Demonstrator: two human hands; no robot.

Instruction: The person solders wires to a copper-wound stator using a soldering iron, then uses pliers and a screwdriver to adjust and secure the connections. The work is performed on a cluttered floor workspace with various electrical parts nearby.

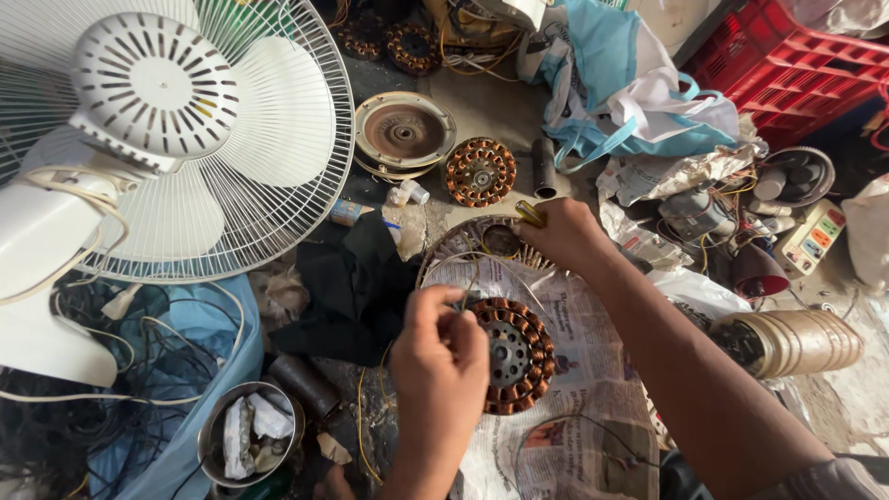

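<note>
Down on the newspaper [593, 389], the copper-wound coil ring [514, 355] lies flat, with the left hand [440, 356] pinched closed at its near edge, seemingly on a thin wire. It looks heavy and stiff at the metal core, but the windings seem fragile, so the rim is the safer grip. The right hand [565, 231] is closed around a yellow-handled tool [530, 214] just beyond. Clutter crowds every side: the white fan [176, 130] on the left, the red crate [796, 74] on the right.

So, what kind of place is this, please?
Probably a small fan repair workshop. A white fan stands at the left, copper-wound motor stators lie on newspaper, and the left hand and right hand work among loose wires.
</note>
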